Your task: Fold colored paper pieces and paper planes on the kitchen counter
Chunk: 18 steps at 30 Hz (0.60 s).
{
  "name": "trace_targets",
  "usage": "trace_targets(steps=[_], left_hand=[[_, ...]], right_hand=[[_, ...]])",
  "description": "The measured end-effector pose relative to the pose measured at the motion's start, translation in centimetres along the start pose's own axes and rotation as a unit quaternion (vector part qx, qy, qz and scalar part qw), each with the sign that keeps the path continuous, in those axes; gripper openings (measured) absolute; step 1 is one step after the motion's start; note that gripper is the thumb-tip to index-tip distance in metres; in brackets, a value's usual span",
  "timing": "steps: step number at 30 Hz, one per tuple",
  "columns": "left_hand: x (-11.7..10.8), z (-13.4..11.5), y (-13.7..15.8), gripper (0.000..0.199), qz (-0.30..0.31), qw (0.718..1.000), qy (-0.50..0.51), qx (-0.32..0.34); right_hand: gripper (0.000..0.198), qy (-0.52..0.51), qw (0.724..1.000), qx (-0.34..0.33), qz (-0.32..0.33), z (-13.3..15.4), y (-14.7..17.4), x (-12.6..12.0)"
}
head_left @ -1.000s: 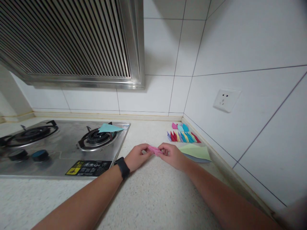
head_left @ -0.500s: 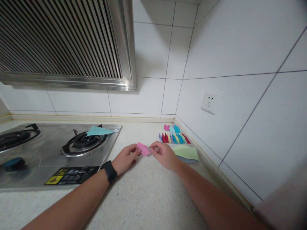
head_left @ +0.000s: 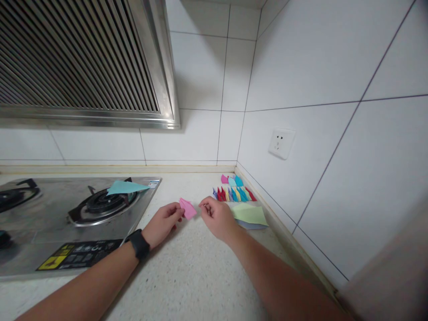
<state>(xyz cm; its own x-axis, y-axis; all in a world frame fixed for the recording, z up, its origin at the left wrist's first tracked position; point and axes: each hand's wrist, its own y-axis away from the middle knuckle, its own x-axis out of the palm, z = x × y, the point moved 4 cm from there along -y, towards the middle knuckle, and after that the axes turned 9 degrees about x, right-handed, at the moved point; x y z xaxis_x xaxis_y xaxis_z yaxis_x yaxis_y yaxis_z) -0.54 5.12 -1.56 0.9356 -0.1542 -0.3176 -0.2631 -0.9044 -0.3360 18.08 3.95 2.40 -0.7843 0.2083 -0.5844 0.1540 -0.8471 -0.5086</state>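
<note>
A small pink folded paper (head_left: 187,208) is pinched at its left edge between the thumb and fingers of my left hand (head_left: 162,225), just above the counter. A black watch band circles that wrist. My right hand (head_left: 218,218) hovers a short gap to the right of the pink paper, its fingers loosely curled and thumb slightly apart, with nothing visible in them. Behind and right of it lies a pale green sheet (head_left: 250,213) over a bluish-grey one (head_left: 252,226). Farther back stands a row of small folded papers (head_left: 234,194) in red, yellow, blue and purple.
Behind the row sit a few more folded pieces, one pink (head_left: 224,179) and others blue (head_left: 238,180). A light-blue folded paper (head_left: 124,187) rests on the right burner of the gas stove (head_left: 83,240). A range hood (head_left: 147,118) overhangs the stove. The tiled wall bears a socket (head_left: 281,143).
My right fingertips have come away from the pink paper, leaving a gap. The left hand still holds it. The whole view has shifted slightly to the right.
</note>
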Motion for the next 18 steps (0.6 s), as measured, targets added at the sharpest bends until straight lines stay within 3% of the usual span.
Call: trace_targets(steps=[4,8,13,18], left_hand=[[-0.5,-0.7,-3.4,0.033,-0.002,1.0,-0.01,-0.018],[0.1,-1.7,-10.0,0.03,0.017,0.998,-0.061,0.007],[3.3,-1.6,-18.5,0.026,0.034,0.993,-0.114,0.024],[7.0,0.2,-24.0,0.02,0.082,0.985,-0.15,0.017]], right_hand=[[0.011,-0.023,0.999,0.012,-0.046,-0.1,-0.1,0.0],[0.011,-0.04,0.998,0.01,-0.055,-0.2,-0.3,0.3],[0.012,-0.061,0.996,0.013,-0.06,-0.1,-0.2,0.8],[0.014,-0.069,0.994,0.0,-0.084,-0.1,-0.2,0.8]])
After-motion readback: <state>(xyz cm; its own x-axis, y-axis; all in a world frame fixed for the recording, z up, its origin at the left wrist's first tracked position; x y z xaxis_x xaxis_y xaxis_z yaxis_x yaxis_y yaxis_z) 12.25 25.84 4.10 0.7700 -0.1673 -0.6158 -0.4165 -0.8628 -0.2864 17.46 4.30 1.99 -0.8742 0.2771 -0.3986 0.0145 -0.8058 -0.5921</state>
